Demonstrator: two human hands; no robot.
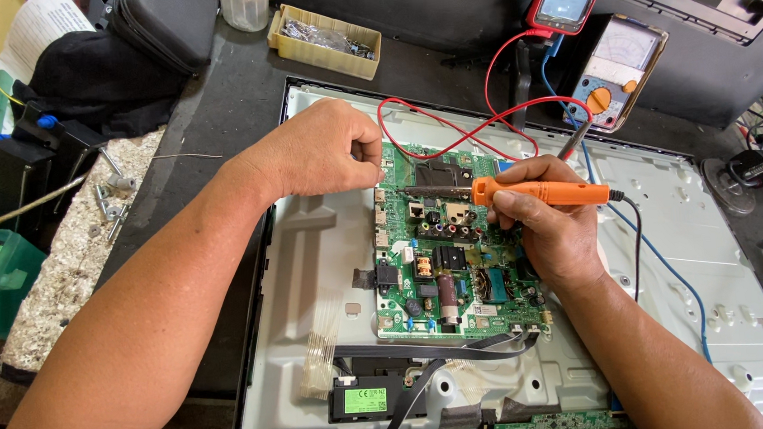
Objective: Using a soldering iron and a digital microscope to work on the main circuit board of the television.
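The right hand grasps an orange soldering iron, its tip over the green circuit board lying between and below both hands. The left hand is clenched, pinching something too small to identify at the board's upper left corner.

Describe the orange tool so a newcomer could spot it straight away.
Start at the grey metal panel lying on the bench, then find the green circuit board at its middle. Above it the right hand grips a soldering iron, the only bright orange handle there.

orange-handled soldering iron lying level over green circuit board
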